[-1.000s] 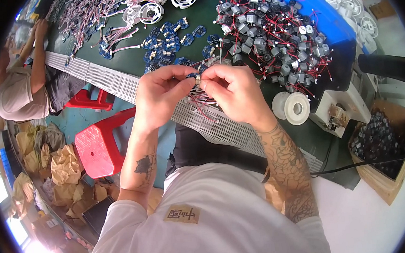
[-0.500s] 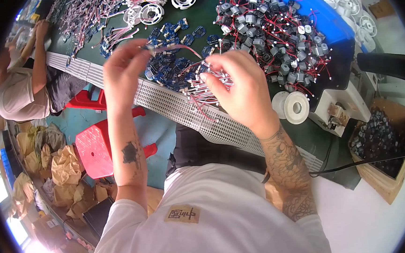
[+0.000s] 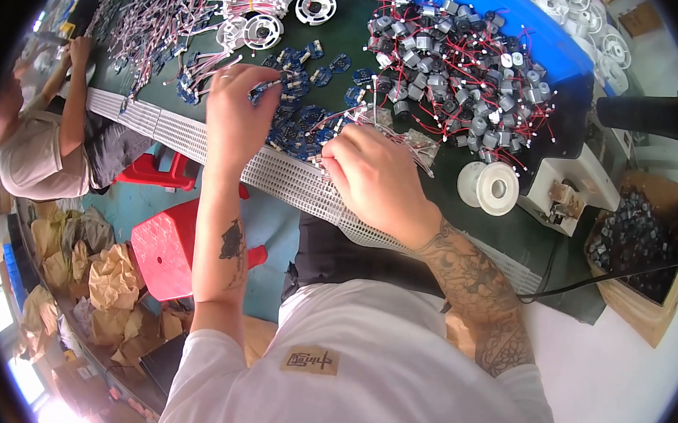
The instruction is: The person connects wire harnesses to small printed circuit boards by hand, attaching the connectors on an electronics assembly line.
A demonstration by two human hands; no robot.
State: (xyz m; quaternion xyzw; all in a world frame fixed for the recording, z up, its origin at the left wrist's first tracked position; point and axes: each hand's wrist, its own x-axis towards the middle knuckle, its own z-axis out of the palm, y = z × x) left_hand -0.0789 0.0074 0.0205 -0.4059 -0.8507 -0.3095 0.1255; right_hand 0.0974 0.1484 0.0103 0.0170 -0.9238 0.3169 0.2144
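Observation:
My left hand [image 3: 238, 112] is closed in a pinch on a small blue circuit board [image 3: 263, 91], held above the near edge of a heap of similar blue boards [image 3: 298, 125]. To its right and nearer to me, my right hand [image 3: 372, 176] reaches down with curled fingers at a bunch of thin connector wires [image 3: 419, 144]. The hand covers much of that bunch, and its fingertips hide what they pinch.
Small grey motors [image 3: 455, 77] with red wires pile up before a blue bin [image 3: 534, 21]. A white spool [image 3: 488, 188] stands right of my right hand. White slotted discs [image 3: 263, 30] and wired boards [image 3: 157, 28] lie farther back. At left, another person [image 3: 44, 149] works beside red stools [image 3: 165, 251].
My right hand has come down and nearer to me, onto the connector wires. My left hand has shifted right and slightly down; the wire that stretched from it toward my right hand no longer shows.

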